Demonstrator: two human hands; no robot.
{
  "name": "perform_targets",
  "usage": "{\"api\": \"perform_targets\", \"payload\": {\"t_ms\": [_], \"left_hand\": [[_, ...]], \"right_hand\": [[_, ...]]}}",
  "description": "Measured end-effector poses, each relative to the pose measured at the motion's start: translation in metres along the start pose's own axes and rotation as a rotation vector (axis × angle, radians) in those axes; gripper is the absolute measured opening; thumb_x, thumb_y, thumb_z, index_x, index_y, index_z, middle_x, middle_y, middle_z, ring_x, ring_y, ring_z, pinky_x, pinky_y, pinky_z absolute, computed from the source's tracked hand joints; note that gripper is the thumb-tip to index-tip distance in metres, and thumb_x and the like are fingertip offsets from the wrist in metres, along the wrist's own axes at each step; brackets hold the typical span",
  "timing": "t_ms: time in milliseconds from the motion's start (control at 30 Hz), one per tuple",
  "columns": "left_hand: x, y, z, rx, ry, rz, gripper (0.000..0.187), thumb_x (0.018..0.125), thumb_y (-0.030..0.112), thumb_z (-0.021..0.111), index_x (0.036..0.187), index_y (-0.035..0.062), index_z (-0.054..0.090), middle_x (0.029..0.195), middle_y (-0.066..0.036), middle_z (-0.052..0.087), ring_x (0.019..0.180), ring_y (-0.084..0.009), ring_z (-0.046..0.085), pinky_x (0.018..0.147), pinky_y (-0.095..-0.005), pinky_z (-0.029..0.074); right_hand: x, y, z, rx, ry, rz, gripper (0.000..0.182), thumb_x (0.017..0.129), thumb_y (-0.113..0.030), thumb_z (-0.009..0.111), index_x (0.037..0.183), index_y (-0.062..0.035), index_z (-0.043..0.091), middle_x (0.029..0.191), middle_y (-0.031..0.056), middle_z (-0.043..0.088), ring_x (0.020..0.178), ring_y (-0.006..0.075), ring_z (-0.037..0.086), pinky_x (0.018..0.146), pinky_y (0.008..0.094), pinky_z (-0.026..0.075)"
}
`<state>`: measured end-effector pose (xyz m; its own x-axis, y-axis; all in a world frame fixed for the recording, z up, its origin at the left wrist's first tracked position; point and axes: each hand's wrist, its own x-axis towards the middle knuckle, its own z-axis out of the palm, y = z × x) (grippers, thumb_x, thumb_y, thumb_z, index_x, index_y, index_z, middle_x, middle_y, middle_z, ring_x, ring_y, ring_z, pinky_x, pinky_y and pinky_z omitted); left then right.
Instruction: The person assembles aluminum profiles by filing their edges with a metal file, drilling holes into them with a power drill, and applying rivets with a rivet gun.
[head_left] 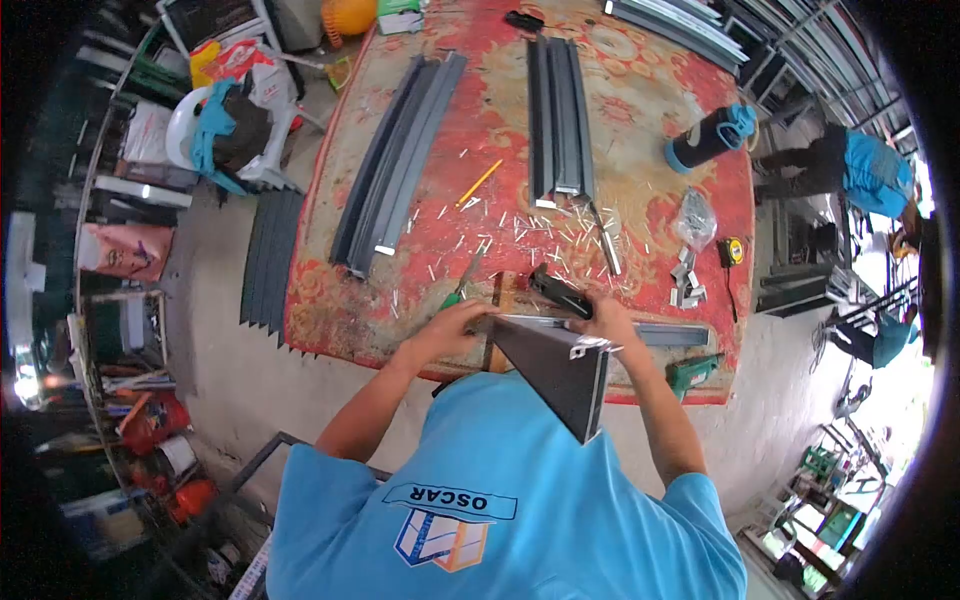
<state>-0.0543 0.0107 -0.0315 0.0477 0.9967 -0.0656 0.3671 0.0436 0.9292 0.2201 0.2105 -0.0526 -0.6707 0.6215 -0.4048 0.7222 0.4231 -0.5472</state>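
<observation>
My left hand point(447, 335) is closed on the left end of a dark grey metal profile point(560, 375), which rises at a slant towards my chest. My right hand point(612, 326) lies behind the profile's right side, its fingers and thumb around the near end of a black tool point(560, 292) whose exact kind I cannot make out. Part of this hand is hidden. Small bright metal tabs show at the profile's corner. A green-handled screwdriver point(462, 285) lies just beyond my left hand. A wooden strip point(503, 293) lies between my hands.
Bundled dark profiles point(405, 160) point(560, 120) lie across the red patterned table point(490, 90). Small white pieces, a yellow pencil point(480, 183), a plastic bag point(696, 218), a tape measure point(733, 252), a bottle point(710, 138) and a green power tool point(693, 373) surround the work. Another person point(870, 170) is at the right.
</observation>
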Motion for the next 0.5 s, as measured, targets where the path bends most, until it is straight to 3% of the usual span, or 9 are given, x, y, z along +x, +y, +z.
{"api": "perform_targets", "payload": {"t_ms": [33,100,167,233,300,367,400,500], "left_hand": [[0.003,0.001,-0.004,0.014,-0.046,-0.043,0.059,0.071,-0.006,0.062,0.127,0.0102,0.058,0.123,-0.012,0.059,0.115,-0.0305,0.058,0.097,-0.0379,0.047],[0.013,-0.027,-0.003,-0.06,-0.094,-0.087,0.049,0.076,-0.003,0.063,0.124,0.0092,0.06,0.118,-0.012,0.063,0.109,-0.0282,0.062,0.092,-0.0368,0.049],[0.029,-0.04,-0.008,0.005,-0.046,-0.137,0.042,0.078,0.001,0.064,0.12,0.0088,0.062,0.112,-0.011,0.065,0.103,-0.0268,0.064,0.088,-0.0366,0.05],[0.053,-0.053,-0.008,0.073,0.001,-0.189,0.036,0.081,0.005,0.064,0.117,0.0084,0.065,0.107,-0.011,0.068,0.098,-0.0255,0.066,0.084,-0.0364,0.052],[0.086,-0.066,-0.007,0.138,0.213,-0.258,0.027,0.085,0.012,0.065,0.111,0.008,0.068,0.098,-0.012,0.07,0.087,-0.0259,0.069,0.078,-0.0375,0.053],[0.12,-0.069,-0.004,0.215,0.242,-0.218,0.025,0.085,0.014,0.065,0.109,0.0079,0.068,0.098,-0.013,0.07,0.085,-0.0275,0.069,0.077,-0.0385,0.053],[0.137,-0.071,-0.003,0.286,0.3,-0.189,0.024,0.085,0.016,0.064,0.108,0.0078,0.069,0.098,-0.015,0.07,0.084,-0.029,0.069,0.076,-0.0394,0.054],[0.179,-0.08,-0.002,0.432,0.266,-0.197,0.022,0.086,0.019,0.063,0.105,0.0098,0.07,0.1,-0.014,0.069,0.087,-0.0312,0.068,0.076,-0.0411,0.053]], "right_hand": [[-0.003,-0.006,-0.003,-0.05,-0.064,0.082,0.06,0.068,-0.033,0.084,0.119,-0.0077,0.062,0.116,0.0227,0.062,0.105,0.0393,0.062,0.088,0.048,0.05],[-0.01,-0.007,0.002,-0.041,0.039,0.075,0.048,0.067,-0.028,0.083,0.106,-0.0053,0.067,0.096,0.0213,0.068,0.093,0.0384,0.066,0.082,0.0461,0.051],[-0.014,0.001,0.012,-0.112,0.117,0.09,0.045,0.068,-0.029,0.081,0.104,-0.0053,0.068,0.096,0.0211,0.067,0.093,0.0385,0.065,0.081,0.0473,0.051],[-0.016,-0.005,0.009,-0.082,0.062,0.086,0.045,0.07,-0.029,0.079,0.106,-0.0053,0.065,0.106,0.0208,0.064,0.095,0.0394,0.064,0.081,0.0483,0.052],[-0.016,-0.009,0.006,-0.061,0.084,0.132,0.043,0.071,-0.027,0.078,0.105,-0.0051,0.065,0.106,0.0204,0.064,0.096,0.0395,0.064,0.081,0.0486,0.052],[-0.017,-0.007,0.008,-0.037,0.081,0.147,0.041,0.072,-0.028,0.077,0.105,-0.0054,0.065,0.103,0.0197,0.065,0.096,0.0395,0.064,0.081,0.0488,0.052],[-0.018,-0.003,0.014,-0.015,0.175,0.099,0.042,0.07,-0.029,0.079,0.101,-0.0049,0.065,0.091,0.0193,0.066,0.091,0.0393,0.064,0.079,0.0487,0.051],[-0.019,-0.006,0.014,-0.003,0.181,0.121,0.042,0.07,-0.03,0.079,0.101,-0.005,0.065,0.09,0.0191,0.065,0.089,0.0391,0.065,0.078,0.0484,0.052]]}}
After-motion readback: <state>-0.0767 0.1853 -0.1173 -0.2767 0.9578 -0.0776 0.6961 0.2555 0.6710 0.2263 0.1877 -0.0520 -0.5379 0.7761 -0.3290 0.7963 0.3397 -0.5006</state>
